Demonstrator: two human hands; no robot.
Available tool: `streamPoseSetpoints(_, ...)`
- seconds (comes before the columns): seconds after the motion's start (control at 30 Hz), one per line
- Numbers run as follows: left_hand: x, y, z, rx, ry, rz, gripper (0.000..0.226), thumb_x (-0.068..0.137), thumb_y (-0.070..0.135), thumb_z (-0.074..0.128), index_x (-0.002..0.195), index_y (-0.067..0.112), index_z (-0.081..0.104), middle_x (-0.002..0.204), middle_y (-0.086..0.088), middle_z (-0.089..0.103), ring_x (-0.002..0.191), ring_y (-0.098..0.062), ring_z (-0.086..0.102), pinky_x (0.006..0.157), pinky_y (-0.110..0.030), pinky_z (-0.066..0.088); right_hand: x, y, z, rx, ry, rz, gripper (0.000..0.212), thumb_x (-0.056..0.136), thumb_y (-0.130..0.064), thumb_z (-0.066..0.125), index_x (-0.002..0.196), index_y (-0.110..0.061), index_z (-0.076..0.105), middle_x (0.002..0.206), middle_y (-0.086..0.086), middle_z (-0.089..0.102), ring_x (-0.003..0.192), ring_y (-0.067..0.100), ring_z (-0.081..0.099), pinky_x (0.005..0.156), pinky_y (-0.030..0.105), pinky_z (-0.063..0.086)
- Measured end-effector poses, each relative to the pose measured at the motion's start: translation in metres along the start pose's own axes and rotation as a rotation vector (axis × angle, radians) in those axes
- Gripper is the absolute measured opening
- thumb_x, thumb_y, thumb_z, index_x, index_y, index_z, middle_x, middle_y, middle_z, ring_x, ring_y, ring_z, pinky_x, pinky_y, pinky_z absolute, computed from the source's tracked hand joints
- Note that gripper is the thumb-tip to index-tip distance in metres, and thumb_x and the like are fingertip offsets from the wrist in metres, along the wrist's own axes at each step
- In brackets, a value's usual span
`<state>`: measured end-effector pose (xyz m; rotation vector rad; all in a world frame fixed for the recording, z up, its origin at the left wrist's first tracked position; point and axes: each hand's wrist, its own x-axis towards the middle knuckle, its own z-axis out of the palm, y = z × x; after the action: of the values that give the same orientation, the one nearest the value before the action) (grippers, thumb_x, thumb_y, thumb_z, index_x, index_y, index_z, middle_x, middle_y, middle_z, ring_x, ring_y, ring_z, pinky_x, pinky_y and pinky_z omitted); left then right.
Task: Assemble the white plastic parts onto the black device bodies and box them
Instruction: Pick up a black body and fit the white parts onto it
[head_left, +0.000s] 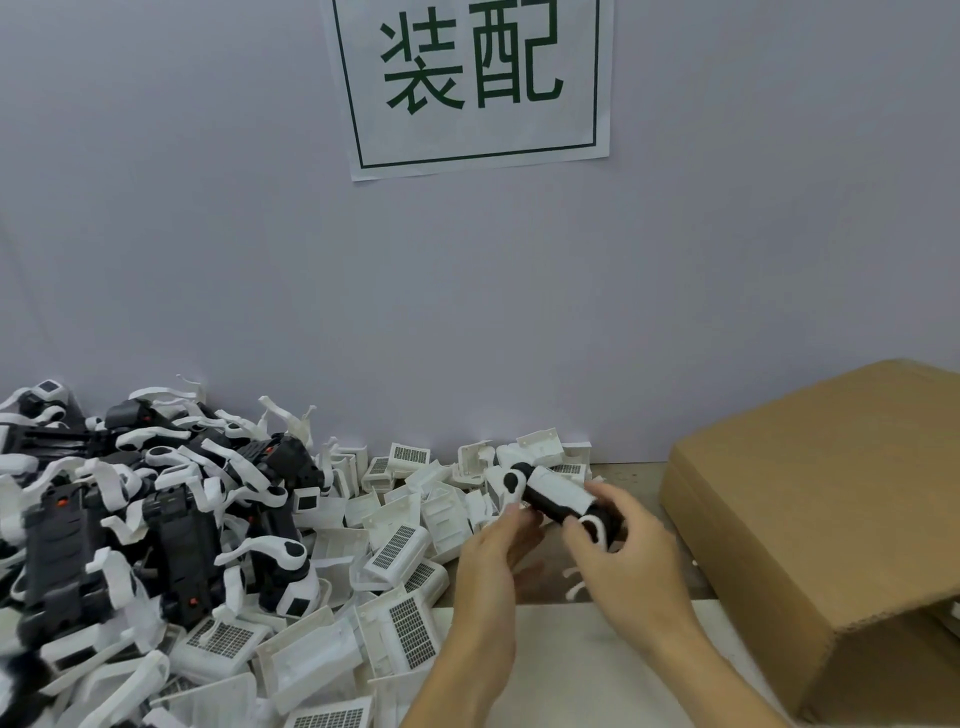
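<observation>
A black device body with a white cover and white end pieces is held above the table, lying slanted from upper left to lower right. My right hand grips its lower right end, fingers curled round it. My left hand sits just below its left end, fingertips near or touching the underside; a firm grip cannot be made out. A heap of black device bodies with white arms fills the left. Loose white grilled covers spread between the heap and my hands.
A brown cardboard box stands at the right, its flap angled over the opening. A white sheet covers the table under my forearms. A grey wall with a green-lettered paper sign backs the table.
</observation>
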<state>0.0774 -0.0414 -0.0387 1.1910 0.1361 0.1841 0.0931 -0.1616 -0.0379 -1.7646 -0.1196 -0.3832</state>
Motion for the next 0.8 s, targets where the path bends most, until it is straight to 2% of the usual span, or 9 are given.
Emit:
streamPoseSetpoints(0.07,-0.002,0.002,-0.002,0.176,0.113,0.072,0.047,0.100,0.032,0.056,0.063,0.013,0.077,0.078,0.001,0.077,0.084,-0.018,0.071,0.082,-0.035,0.053,0.004,0.001,-0.006,0.112,0.076,0.060,0.025,0.090,-0.013,0.066,0.112,-0.024,0.068,0.094,-0.004,0.068,0.063,0.015,0.067,0.046,0.027,0.056)
streamPoseSetpoints(0.13,-0.004,0.004,-0.004,0.259,0.172,0.144,0.053,0.098,0.032,0.061,0.049,0.010,0.060,0.057,-0.002,0.060,0.062,-0.016,0.055,0.066,-0.028,0.045,0.008,0.004,-0.012,0.205,0.109,0.125,0.019,0.092,-0.011,0.061,0.106,-0.021,0.071,0.090,0.001,0.070,0.066,0.017,0.065,0.042,0.021,0.049)
streamPoseSetpoints(0.23,-0.005,0.006,-0.004,0.191,0.185,0.221,0.041,0.096,0.028,0.063,0.062,0.009,0.050,0.055,-0.001,0.045,0.054,-0.013,0.041,0.051,-0.018,0.036,0.011,0.005,-0.019,0.347,0.090,0.206,0.023,0.095,-0.008,0.053,0.096,-0.016,0.074,0.085,0.007,0.069,0.066,0.015,0.061,0.040,0.015,0.041)
streamPoseSetpoints(0.33,-0.007,0.008,-0.001,0.092,0.121,0.228,0.007,0.096,0.026,0.062,0.093,0.024,0.067,0.083,0.008,0.069,0.073,-0.009,0.065,0.062,-0.017,0.049,0.011,0.004,-0.023,0.414,0.024,0.262,0.027,0.093,-0.011,0.049,0.091,-0.012,0.076,0.079,0.012,0.068,0.063,0.019,0.060,0.049,0.023,0.039)
streamPoseSetpoints(0.43,-0.009,0.008,0.000,-0.035,-0.064,0.129,0.028,0.092,0.031,0.063,0.120,0.032,0.070,0.118,0.002,0.073,0.105,-0.021,0.070,0.080,-0.034,0.057,0.009,0.002,-0.019,0.578,-0.224,0.361,0.036,0.092,-0.020,0.044,0.095,-0.012,0.079,0.095,0.022,0.072,0.080,0.032,0.062,0.071,0.040,0.043)
streamPoseSetpoints(0.53,-0.013,0.014,0.000,-0.147,-0.159,0.109,0.037,0.086,0.033,0.064,0.119,0.019,0.072,0.116,-0.012,0.074,0.102,-0.028,0.073,0.074,-0.032,0.060,0.006,0.000,-0.016,0.649,-0.404,0.402,0.043,0.092,-0.023,0.039,0.104,-0.012,0.078,0.111,0.024,0.071,0.091,0.034,0.061,0.086,0.046,0.045)
streamPoseSetpoints(0.67,-0.012,0.015,-0.002,-0.177,-0.077,0.097,0.024,0.092,0.028,0.061,0.107,0.015,0.075,0.104,-0.012,0.076,0.085,-0.025,0.074,0.066,-0.029,0.059,0.005,0.001,-0.015,0.504,-0.400,0.342,0.039,0.095,-0.022,0.040,0.117,-0.012,0.071,0.110,0.018,0.073,0.095,0.034,0.064,0.078,0.042,0.045)
streamPoseSetpoints(0.73,-0.011,0.014,-0.002,-0.159,-0.010,0.066,0.023,0.099,0.023,0.055,0.103,0.013,0.075,0.098,-0.013,0.075,0.077,-0.024,0.072,0.059,-0.030,0.057,0.002,-0.003,-0.015,0.352,-0.416,0.265,0.038,0.082,-0.030,0.049,0.109,-0.015,0.071,0.105,0.014,0.072,0.095,0.028,0.064,0.070,0.034,0.041)
streamPoseSetpoints(0.8,-0.010,0.014,-0.003,-0.163,0.058,0.007,0.029,0.101,0.026,0.050,0.106,0.008,0.073,0.091,-0.015,0.073,0.067,-0.023,0.069,0.054,-0.031,0.056,0.002,-0.012,-0.019,0.214,-0.498,0.217,0.036,0.073,-0.031,0.054,0.100,-0.017,0.072,0.093,0.010,0.070,0.081,0.017,0.062,0.056,0.024,0.043)
